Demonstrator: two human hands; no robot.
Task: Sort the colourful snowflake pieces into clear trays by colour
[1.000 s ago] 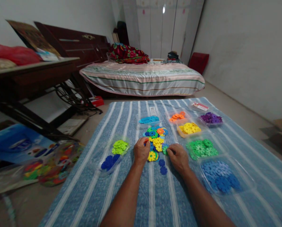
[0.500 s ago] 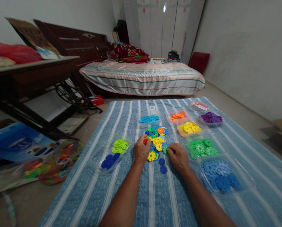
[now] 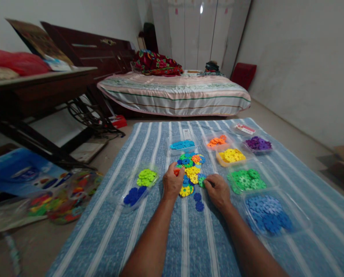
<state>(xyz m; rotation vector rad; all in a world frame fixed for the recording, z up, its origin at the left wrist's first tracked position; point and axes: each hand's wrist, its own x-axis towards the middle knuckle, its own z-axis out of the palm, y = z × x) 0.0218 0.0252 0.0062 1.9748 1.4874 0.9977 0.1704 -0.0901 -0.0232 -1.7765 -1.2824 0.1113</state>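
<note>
Left of a mixed pile of flower-shaped plastic connector discs (image 3: 193, 175), my left hand (image 3: 172, 184) curls its thumb and fingers around a red disc (image 3: 176, 172). The thumb is slightly parted from the forefinger. On the pile's right side, my right hand (image 3: 218, 189) is closed, its fingertips at the edge of a green disc (image 3: 201, 182) beside a blue one; its grip is partly hidden. Yellow, blue, green and orange discs overlap between the hands. Dark blue discs (image 3: 199, 202) lie just below the pile on the striped cloth.
Clear tubs hold sorted discs: light blue (image 3: 182, 145), orange (image 3: 216, 141), yellow (image 3: 232, 155), purple (image 3: 258, 143), green (image 3: 248, 179) and blue (image 3: 267, 213). Left of the hands, another tub holds lime discs (image 3: 146, 177) and navy discs (image 3: 134, 196). A bag of mixed pieces (image 3: 74, 196) sits on the floor.
My left thumb has parted a little from the forefinger, showing more of the red disc. My right hand has barely moved.
</note>
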